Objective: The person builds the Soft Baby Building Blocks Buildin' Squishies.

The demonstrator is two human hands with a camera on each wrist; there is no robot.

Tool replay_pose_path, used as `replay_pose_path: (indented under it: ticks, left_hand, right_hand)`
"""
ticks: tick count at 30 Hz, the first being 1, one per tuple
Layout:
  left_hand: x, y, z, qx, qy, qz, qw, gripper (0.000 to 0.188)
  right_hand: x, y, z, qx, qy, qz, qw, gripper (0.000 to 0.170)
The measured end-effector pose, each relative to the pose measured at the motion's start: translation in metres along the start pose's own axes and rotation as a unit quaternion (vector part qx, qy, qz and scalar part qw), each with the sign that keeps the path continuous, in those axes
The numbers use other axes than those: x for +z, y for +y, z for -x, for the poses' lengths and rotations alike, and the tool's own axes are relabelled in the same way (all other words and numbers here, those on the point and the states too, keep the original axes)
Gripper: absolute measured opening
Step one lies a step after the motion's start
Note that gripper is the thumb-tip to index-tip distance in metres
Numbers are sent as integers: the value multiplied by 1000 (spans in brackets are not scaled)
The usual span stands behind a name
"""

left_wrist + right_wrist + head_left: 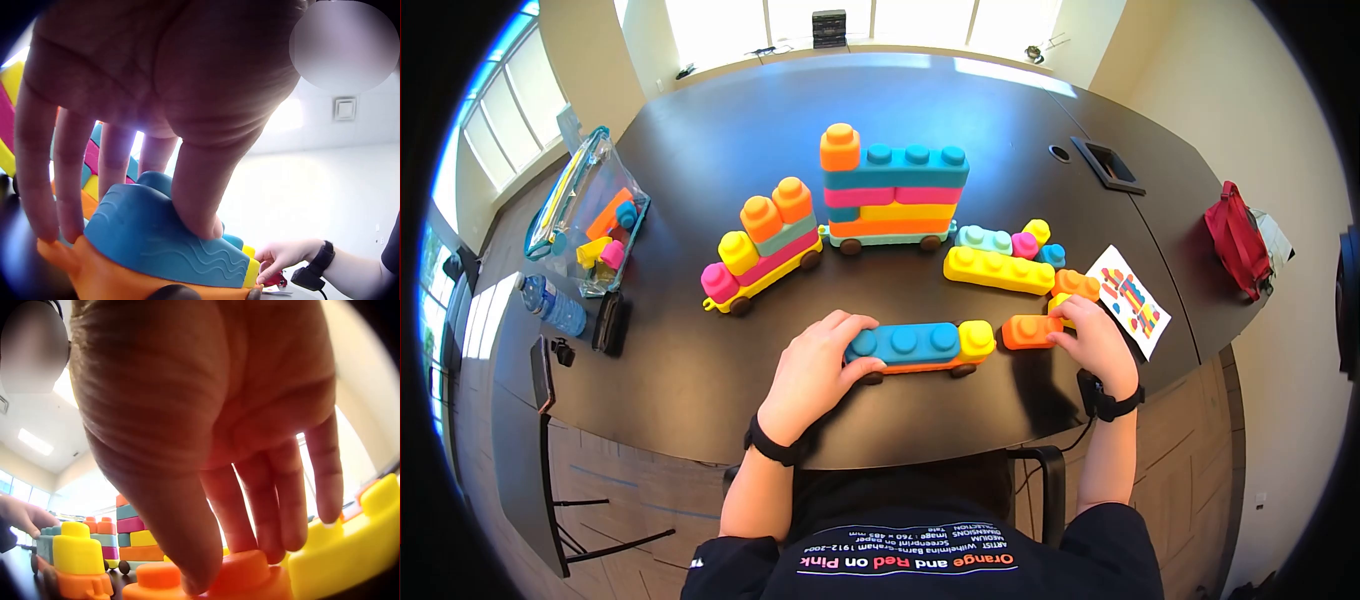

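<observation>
- Left hand (815, 368) holds the blue block (905, 343), thumb on the near side, fingers on the far side. Block sits on an orange wheeled base (125, 279); a sideways push could roll the base if the hold slackens.
- Right hand (1102, 345) pinches the orange block (1025, 332) at its right end. Likely weak point: an end grip, so the block could twist or slip. Cannot tell whether it touches the table (680, 395).
- Yellow block (976, 338) on the base is just beside the orange block; a hasty move left might knock it.
- Long yellow block (998, 272) lies beyond the right hand; stray fingers could nudge it.
- Farthest: tall wagon (890, 240), upright on wheels. A bump might roll or topple it, being top-heavy.
</observation>
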State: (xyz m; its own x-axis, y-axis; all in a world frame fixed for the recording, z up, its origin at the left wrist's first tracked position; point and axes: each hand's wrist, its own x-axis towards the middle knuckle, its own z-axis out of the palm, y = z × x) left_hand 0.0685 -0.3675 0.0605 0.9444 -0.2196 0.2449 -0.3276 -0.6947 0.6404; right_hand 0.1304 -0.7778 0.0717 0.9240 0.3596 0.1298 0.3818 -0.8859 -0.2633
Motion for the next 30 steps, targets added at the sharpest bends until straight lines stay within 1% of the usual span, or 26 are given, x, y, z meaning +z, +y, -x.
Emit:
replay_pose_path:
  ticks: [2, 4, 5, 6, 7, 8, 9, 10, 12, 13, 14, 16, 19, 20, 22, 23, 25, 30]
  left_hand:
    - [1, -2, -1, 7, -6, -1, 1000, 46]
    - [2, -4, 1, 10, -12, 0, 1000, 49]
    - [1, -5, 3, 27, -3, 7, 1000, 54]
    - [0, -6, 4, 44, 5, 14, 999, 59]
    - [-3, -4, 4, 44, 6, 15, 999, 59]
    - [-11, 0, 6, 32, -4, 45, 998, 66]
    - [-17, 3, 7, 20, -15, 76, 997, 74]
    - [-21, 4, 7, 20, -17, 77, 997, 74]
    - [-29, 5, 6, 11, 11, 106, 994, 76]
    - [-35, 8, 5, -8, 4, 127, 992, 70]
    - [-36, 6, 4, -8, 4, 126, 992, 70]
    - [-39, 0, 3, -19, -14, 176, 984, 64]
    - [-40, 1, 1, -20, -19, 184, 983, 61]
    - [-39, 1, 1, -21, -19, 184, 983, 61]
    - [-37, -1, 1, -15, -27, 197, 980, 58]
    - [-36, -2, 1, -15, -27, 197, 980, 58]
    - [-32, -3, 1, -14, -30, 162, 986, 54]
    - [-24, 0, 2, -14, -22, 152, 988, 50]
  right_hand:
    - [-2, -1, 1, -9, 4, 11, 1000, 28]
    - [-10, -8, 2, 44, 85, -21, 995, 26]
    - [-15, -13, 1, 24, 128, -26, 991, 25]
    - [-18, -21, -2, 23, 127, -26, 991, 25]
    - [-20, -31, -6, 9, 150, -80, 985, 26]
    - [-21, -42, -11, -5, 173, -134, 976, 27]
    - [-20, -55, -15, -45, 182, -164, 968, 28]
    - [-18, -70, -18, -34, 170, -205, 963, 28]
    - [-13, -97, -28, -80, 157, -221, 959, 27]
    - [-6, -108, -33, -90, 139, -242, 956, 26]
    - [-1, -119, -37, -102, 122, -262, 952, 26]
    - [10, -138, -45, -143, 83, -310, 936, 28]
    - [28, -156, -53, -185, 73, -317, 927, 27]
    - [31, -160, -53, -185, 73, -318, 927, 27]
    - [39, -163, -52, -148, 21, -309, 939, 27]
    - [41, -163, -53, -150, 12, -302, 941, 28]
    - [43, -162, -54, -151, 11, -302, 941, 28]
    - [50, -160, -55, -162, 14, -305, 938, 29]
